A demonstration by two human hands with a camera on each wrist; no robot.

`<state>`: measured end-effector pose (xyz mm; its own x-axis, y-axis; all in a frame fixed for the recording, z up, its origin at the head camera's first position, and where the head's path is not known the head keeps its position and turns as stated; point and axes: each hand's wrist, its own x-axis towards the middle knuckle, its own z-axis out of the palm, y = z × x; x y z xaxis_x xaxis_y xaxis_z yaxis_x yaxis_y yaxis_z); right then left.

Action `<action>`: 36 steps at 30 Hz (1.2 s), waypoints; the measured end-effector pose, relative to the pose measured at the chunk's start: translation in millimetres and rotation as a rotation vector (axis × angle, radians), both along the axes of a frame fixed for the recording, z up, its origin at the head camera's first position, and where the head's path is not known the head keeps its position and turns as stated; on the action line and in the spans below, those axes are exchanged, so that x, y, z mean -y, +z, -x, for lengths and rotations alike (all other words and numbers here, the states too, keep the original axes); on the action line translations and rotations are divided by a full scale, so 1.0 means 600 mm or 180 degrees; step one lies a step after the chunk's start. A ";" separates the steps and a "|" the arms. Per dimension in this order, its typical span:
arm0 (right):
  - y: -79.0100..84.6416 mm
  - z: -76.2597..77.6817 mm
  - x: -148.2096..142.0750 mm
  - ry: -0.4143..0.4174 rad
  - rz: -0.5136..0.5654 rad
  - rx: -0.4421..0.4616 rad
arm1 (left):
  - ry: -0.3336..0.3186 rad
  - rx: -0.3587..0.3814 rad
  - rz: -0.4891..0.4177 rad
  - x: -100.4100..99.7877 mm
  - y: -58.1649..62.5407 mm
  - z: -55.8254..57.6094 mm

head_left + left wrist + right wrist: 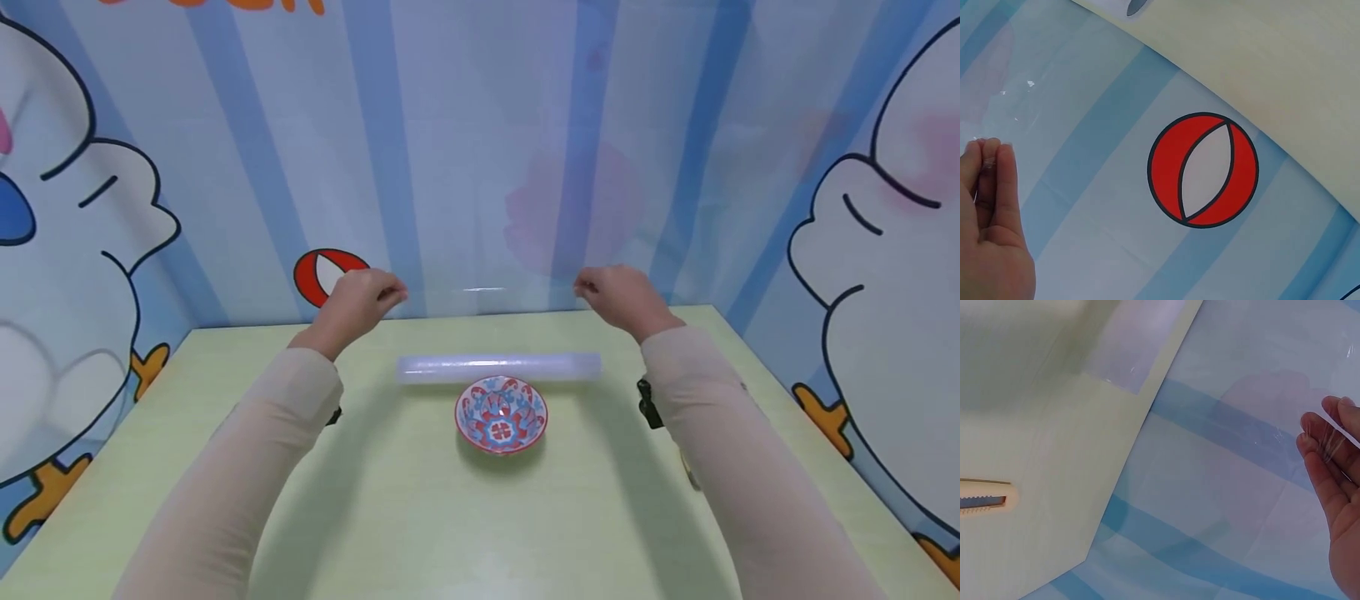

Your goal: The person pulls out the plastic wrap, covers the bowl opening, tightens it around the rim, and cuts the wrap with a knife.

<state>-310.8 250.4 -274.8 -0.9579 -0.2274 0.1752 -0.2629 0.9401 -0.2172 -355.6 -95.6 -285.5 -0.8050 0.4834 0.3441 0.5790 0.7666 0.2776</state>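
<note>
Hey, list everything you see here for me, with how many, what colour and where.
bowl: one, red, blue and white pattern, middle of the table
roll of plastic wrap: one, clear with a lavender tint, just beyond the bowl
clear film: one sheet, see-through, raised between the hands
cutter: one, pale orange, on the table's right side, only partly visible
table: one, pale yellow-green, under the bowl and roll
backdrop: one, striped blue, behind the table
printed ball: one, red and white, on the backdrop
sleeves: two, beige, over the forearms
left hand: one, bare, pinching the film
right hand: one, bare, pinching the film
</note>
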 end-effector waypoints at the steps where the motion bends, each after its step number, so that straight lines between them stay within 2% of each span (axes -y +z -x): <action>1: 0.000 -0.001 0.000 0.0003 -0.0007 -0.0024 | 0.0008 0.0007 -0.0001 0.000 0.001 0.000; 11: 0.003 -0.002 -0.002 0.0043 -0.0054 -0.0275 | -0.0001 -0.0011 0.0017 -0.001 0.009 0.006; 16: 0.006 -0.002 -0.003 0.0034 -0.0042 -0.0373 | 0.0003 0.0052 0.0020 -0.003 0.012 0.008; 26: 0.000 -0.001 -0.002 0.0059 -0.0042 -0.0720 | 0.0022 -0.0043 -0.0015 -0.001 0.020 0.005; 36: 0.004 0.001 0.001 0.0041 -0.0035 -0.0785 | 0.0061 -0.0139 0.0001 -0.001 0.026 0.006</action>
<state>-311.2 250.0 -272.6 -0.8835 -0.2425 0.4007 -0.3186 0.9383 -0.1347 -359.2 -95.0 -270.1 -0.7983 0.4680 0.3790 0.5757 0.7778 0.2522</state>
